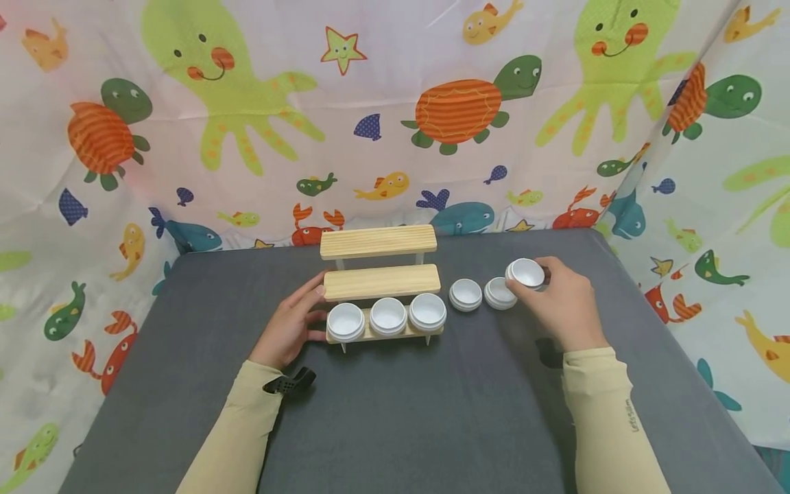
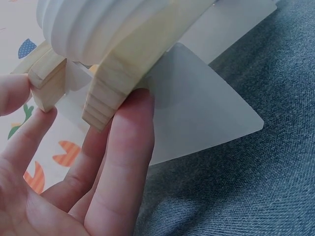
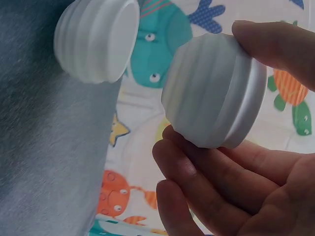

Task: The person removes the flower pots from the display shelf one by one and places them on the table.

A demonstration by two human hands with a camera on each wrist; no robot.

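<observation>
A small tiered wooden rack (image 1: 381, 283) with whitish supports stands on the dark table. My left hand (image 1: 291, 324) holds its left end. In the left wrist view, thumb and a finger pinch the end of one wooden board (image 2: 49, 83), and another finger touches the lower board (image 2: 115, 81). Three white ribbed cups (image 1: 388, 315) sit in a row on the lowest tier. My right hand (image 1: 564, 302) grips another white ribbed cup (image 3: 211, 93) between thumb and fingers, raised off the table, its open top facing up in the head view.
Two more white cups, a left one (image 1: 465, 294) and a right one (image 1: 498, 293), stand on the grey table (image 1: 395, 412) between the rack and my right hand. A cloth (image 1: 382, 103) printed with sea animals hangs behind and at both sides.
</observation>
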